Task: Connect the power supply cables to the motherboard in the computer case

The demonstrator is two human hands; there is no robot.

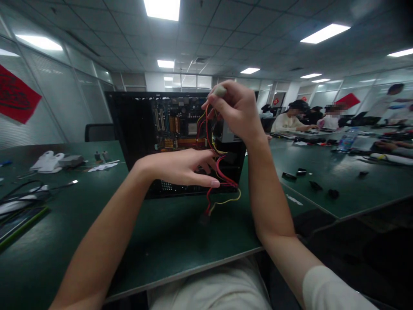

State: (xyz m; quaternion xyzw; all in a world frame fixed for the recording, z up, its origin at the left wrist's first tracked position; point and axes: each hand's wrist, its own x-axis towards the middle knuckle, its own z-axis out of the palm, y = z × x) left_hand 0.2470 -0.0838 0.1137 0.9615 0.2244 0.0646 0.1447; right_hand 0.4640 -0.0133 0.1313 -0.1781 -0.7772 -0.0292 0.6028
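An open black computer case stands upright on the green table, its circuit board facing me. At the case's upper right my right hand is closed on a pale connector, with red and yellow wires hanging below it. My left hand reaches across the lower part of the case, palm down, fingers apart beside the wires; it holds nothing visible. A dark plug dangles from red and yellow wires near the case's lower right edge. Behind my right hand sits a grey metal box.
On the left lie white plastic bags, black cables and a green-edged panel. Small black parts are scattered on the right table. Several people sit or stand farther back on the right, near a plastic bottle.
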